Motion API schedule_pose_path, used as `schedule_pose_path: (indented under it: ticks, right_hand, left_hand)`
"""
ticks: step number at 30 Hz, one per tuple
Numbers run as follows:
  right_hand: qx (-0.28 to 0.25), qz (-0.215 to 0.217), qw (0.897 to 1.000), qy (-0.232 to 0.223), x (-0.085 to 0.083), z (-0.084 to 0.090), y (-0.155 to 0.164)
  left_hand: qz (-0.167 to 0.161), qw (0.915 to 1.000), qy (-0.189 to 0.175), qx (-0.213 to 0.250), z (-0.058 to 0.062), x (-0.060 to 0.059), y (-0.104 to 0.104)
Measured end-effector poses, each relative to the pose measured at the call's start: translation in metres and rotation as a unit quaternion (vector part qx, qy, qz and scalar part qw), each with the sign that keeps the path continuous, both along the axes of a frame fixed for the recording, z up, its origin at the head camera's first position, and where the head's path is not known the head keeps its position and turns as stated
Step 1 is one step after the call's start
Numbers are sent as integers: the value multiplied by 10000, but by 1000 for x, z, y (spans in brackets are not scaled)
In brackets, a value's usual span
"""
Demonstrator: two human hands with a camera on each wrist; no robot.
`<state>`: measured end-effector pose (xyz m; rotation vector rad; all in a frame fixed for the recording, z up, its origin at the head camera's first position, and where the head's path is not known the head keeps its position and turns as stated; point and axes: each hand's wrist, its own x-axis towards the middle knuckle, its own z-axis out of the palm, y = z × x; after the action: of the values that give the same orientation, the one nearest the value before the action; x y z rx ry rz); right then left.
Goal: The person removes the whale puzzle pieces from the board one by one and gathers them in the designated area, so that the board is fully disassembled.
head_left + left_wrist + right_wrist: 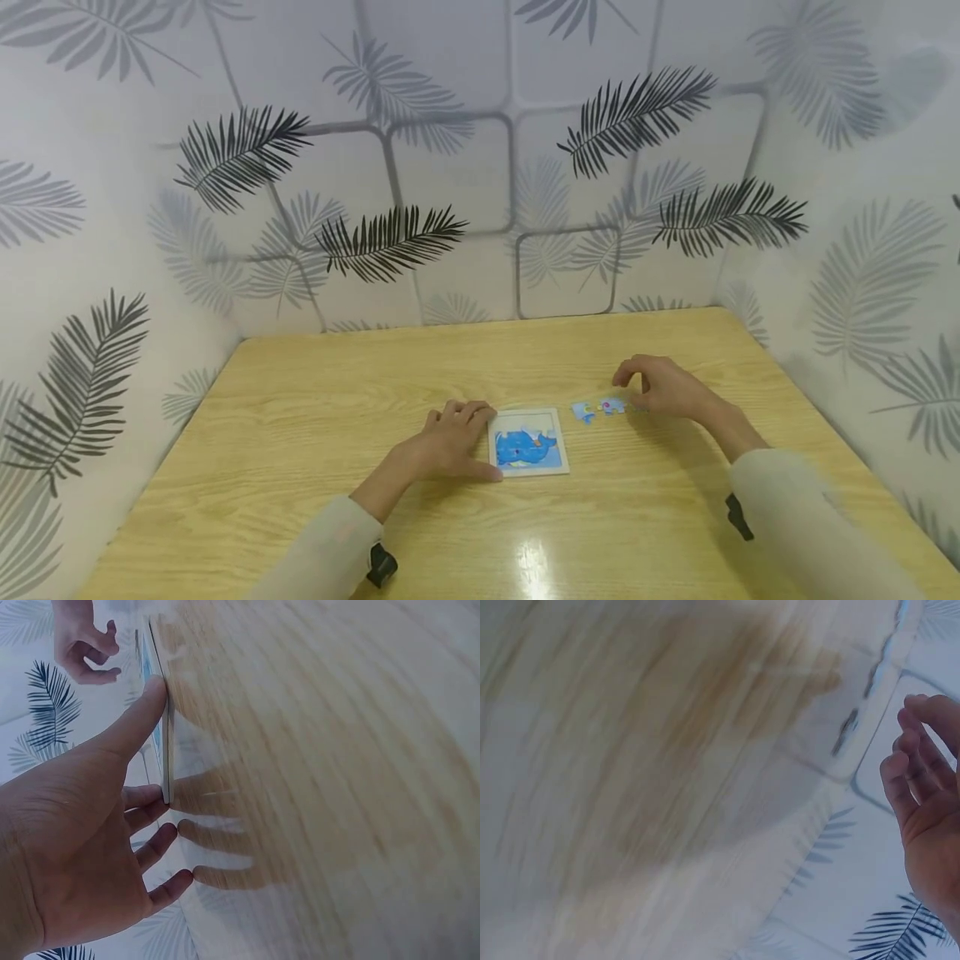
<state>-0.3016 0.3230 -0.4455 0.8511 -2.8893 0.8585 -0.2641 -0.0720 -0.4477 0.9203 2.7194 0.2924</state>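
Observation:
A small square puzzle board (531, 473) with a white border and a blue whale picture lies on the table. My left hand (457, 442) rests at its left side, fingers spread, with the thumb (142, 712) along the near edge and the index finger by the far left corner. To the right lie blue puzzle pieces, one (582, 411) nearer the board and another (612, 406) with a pink spot. My right hand (663, 387) hovers just right of them, fingers loosely bent and nothing between them. Beneath it a further piece (637, 407) is partly hidden.
The wooden table (360, 375) carries the board and pieces. Pale leaf-patterned walls (465, 275) rise at the back and on both sides. A dark strap piece (381, 565) sits under the left sleeve, and another (738, 517) at the right sleeve.

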Motion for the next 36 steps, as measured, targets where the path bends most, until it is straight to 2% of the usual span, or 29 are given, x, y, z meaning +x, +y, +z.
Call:
schedule_pose_path:
  ticks: [9,16,19,26,28,32,36]
  right_hand:
    - [-398,521,9966,-491,3,10,-54]
    - [-498,921,9918,-732,0,5,-92]
    - [-551,1050,9892,-859,0,4,-106]
    - [-188,1331,9870,-884,4,2,-139]
    - [-104,1445,9850,-932,6,1,-148]
    - [-114,1420,9810,-1317,12,2,-163]
    - [-117,1029,9792,-1747,18,2,-170]
  left_hand:
    - [59,10000,15,3,3,-3,0]
    - [110,9999,106,-40,-13,-8,-5]
    - [75,9999,117,-36,-14,-9,-4]
    - [-30,9998,156,-78,-2,-5,-3]
    - [-32,9998,148,-90,-2,-5,-4]
    - [-104,9998,155,20,-5,-6,-4]
    - [-176,9996,191,91,-10,-8,-1]
